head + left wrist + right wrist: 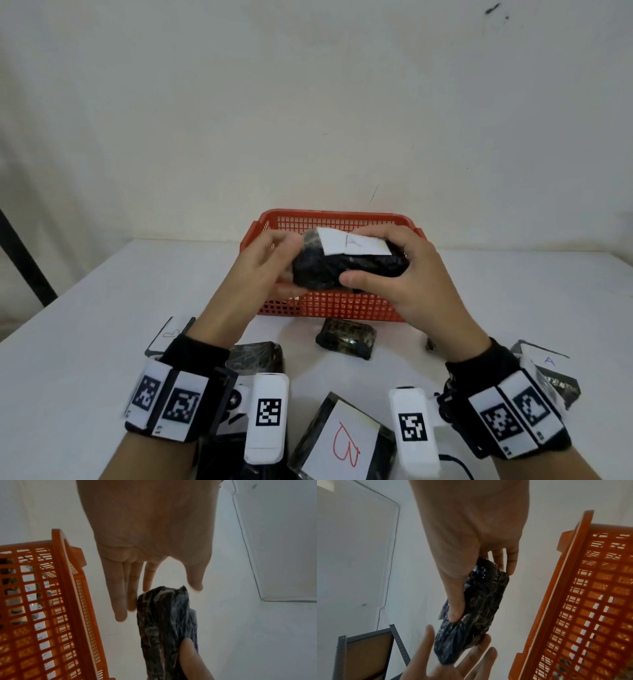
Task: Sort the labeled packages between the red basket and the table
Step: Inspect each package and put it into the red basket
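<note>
Nearest the camera, a black film-wrapped package with a white label and red "B" (344, 442) lies on the white desk (102, 291), between the two wrists.

Right hand (397, 270) grasps a black crinkled plastic-wrapped package with a white paper label marked "A" (349, 263), thumb on the near face, fingers over the far end. Left hand (260, 263) has straight fingers, touching or just beside the package's left end; no grasp visible. Package is held over the red plastic mesh basket (329, 305).

Dark shapes show through the basket mesh in the left wrist view; count unreadable.

Left on desk: another "B" package (168, 337), a second "A" package (548, 373), an unlabelled-side dark package (346, 337) just before the basket. Judgement: sorting partway, several items pending.
</note>
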The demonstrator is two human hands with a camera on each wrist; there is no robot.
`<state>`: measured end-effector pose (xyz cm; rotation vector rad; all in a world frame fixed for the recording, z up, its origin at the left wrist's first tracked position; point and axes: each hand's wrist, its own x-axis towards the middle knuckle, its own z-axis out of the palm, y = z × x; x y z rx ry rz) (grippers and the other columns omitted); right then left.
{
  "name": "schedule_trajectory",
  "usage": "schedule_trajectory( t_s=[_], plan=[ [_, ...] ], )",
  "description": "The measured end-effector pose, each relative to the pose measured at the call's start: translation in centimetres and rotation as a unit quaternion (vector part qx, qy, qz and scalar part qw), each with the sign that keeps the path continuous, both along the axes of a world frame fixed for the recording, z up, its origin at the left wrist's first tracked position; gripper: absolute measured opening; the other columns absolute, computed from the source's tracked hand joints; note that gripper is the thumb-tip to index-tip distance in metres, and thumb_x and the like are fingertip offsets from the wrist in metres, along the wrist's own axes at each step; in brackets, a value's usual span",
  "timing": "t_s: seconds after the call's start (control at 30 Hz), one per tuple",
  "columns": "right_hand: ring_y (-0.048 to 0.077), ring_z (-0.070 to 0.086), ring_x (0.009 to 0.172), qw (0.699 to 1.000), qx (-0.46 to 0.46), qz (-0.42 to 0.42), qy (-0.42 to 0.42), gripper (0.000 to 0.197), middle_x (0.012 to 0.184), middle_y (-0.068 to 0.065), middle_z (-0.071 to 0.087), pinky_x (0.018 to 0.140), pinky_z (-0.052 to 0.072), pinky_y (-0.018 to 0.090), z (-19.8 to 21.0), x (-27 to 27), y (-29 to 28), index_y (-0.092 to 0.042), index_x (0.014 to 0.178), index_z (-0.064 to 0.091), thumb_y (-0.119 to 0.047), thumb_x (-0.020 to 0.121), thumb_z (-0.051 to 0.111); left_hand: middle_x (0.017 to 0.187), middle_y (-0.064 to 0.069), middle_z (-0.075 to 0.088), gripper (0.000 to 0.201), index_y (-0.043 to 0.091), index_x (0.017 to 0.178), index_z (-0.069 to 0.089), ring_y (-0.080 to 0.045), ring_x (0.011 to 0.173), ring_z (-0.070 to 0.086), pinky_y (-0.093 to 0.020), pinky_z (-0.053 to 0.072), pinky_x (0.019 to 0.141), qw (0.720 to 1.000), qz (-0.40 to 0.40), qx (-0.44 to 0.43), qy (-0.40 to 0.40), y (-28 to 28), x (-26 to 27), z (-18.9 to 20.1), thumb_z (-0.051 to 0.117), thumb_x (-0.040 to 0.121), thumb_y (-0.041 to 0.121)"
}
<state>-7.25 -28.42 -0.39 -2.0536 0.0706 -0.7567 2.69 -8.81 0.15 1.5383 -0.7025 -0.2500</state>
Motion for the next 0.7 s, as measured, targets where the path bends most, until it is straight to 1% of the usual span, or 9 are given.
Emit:
schedule_trajectory(
  t_s=[0.07,0.1,0.13,0.2,0.27,0.37,0.5,0.6,0.7],
  plan=[
    [0.006,0.056,0.125,0.999,-0.028,0.026,-0.006,0.058,0.127,-0.023,0.059,0.107,0.049,0.043,-0.1,-0.04,0.09,-0.044,0.123,0.068,-0.052,0.067,0.085,0.107,0.003,0.076,0.042,0.027,0.116,0.065,-0.02,0.099,0.074,-0.033,0.061,0.075,1.0,0.015,-0.01,-0.023,0.15,0.02,-0.03,0.075,0.082,0.049],
    [0.003,0.05,0.132,0.999,-0.033,0.036,-0.005,0.061,0.134,-0.024,0.054,0.111,0.046,0.041,-0.11,-0.07,0.16,-0.045,0.127,0.066,-0.055,0.068,0.082,0.11,0.002,0.076,0.042,0.03,0.114,0.065,-0.019,0.099,0.074,-0.036,0.061,0.076,0.999,0.024,-0.023,-0.034,0.35,0.23,-0.1,0.08,0.078,0.046],
    [0.0,0.045,0.137,0.999,-0.031,0.042,-0.005,0.066,0.141,-0.024,0.05,0.114,0.044,0.038,-0.05,-0.11,0.28,-0.045,0.131,0.063,-0.058,0.069,0.079,0.113,0.002,0.074,0.042,0.03,0.115,0.065,-0.018,0.098,0.074,-0.037,0.061,0.076,0.998,0.024,-0.037,-0.038,0.53,0.37,0.0,0.08,0.077,0.04],
    [-0.003,0.041,0.14,0.999,-0.013,0.032,-0.011,0.073,0.148,-0.021,0.044,0.116,0.042,0.033,0.04,-0.16,0.43,-0.047,0.139,0.056,-0.064,0.07,0.073,0.118,0.001,0.072,0.043,0.025,0.119,0.061,-0.014,0.092,0.074,-0.032,0.06,0.071,0.997,0.003,-0.068,-0.04,0.8,0.54,0.02,0.078,0.079,0.024],
    [0.0,0.05,0.135,0.999,0.027,0.014,-0.014,0.074,0.144,-0.02,0.05,0.113,0.047,0.036,0.11,-0.18,0.54,-0.049,0.143,0.05,-0.064,0.074,0.072,0.124,0.0,0.069,0.047,0.02,0.125,0.058,-0.016,0.093,0.074,-0.027,0.058,0.071,0.995,-0.033,-0.087,-0.035,0.98,0.5,-0.03,0.077,0.082,0.013],
    [0.005,0.064,0.122,0.995,0.102,0.009,0.0,0.075,0.135,-0.016,0.063,0.107,0.053,0.04,0.17,-0.2,0.37,-0.044,0.145,0.048,-0.055,0.077,0.077,0.131,0.001,0.065,0.052,0.02,0.129,0.055,-0.024,0.106,0.071,-0.031,0.059,0.082,0.992,-0.067,-0.097,-0.041,0.97,0.65,-0.28,0.076,0.083,0.007],
    [0.011,0.071,0.113,0.99,0.141,0.004,-0.024,0.06,0.124,-0.006,0.073,0.102,0.056,0.046,0.15,-0.09,0.33,-0.029,0.133,0.06,-0.034,0.079,0.086,0.133,0.002,0.064,0.058,0.023,0.129,0.056,-0.027,0.11,0.07,-0.037,0.06,0.088,0.991,-0.077,-0.1,-0.046,0.76,0.61,-0.34,0.078,0.075,0.019],
    [0.015,0.073,0.108,0.988,0.149,-0.002,-0.048,0.049,0.117,-0.002,0.075,0.1,0.057,0.048,0.2,-0.08,0.51,-0.021,0.124,0.064,-0.015,0.082,0.087,0.13,0.0,0.065,0.057,0.021,0.126,0.058,-0.025,0.105,0.072,-0.043,0.06,0.089,0.991,-0.065,-0.101,-0.059,0.46,0.42,-0.43,0.081,0.075,0.01],
    [0.017,0.074,0.106,0.986,0.157,-0.011,-0.055,0.056,0.118,0.0,0.075,0.098,0.058,0.047,0.26,-0.06,0.37,-0.021,0.122,0.064,-0.027,0.074,0.09,0.13,-0.001,0.066,0.06,0.02,0.127,0.057,-0.026,0.107,0.071,-0.041,0.059,0.089,0.989,-0.074,-0.113,-0.062,0.4,0.26,-0.33,0.081,0.072,0.014]
  ],
)
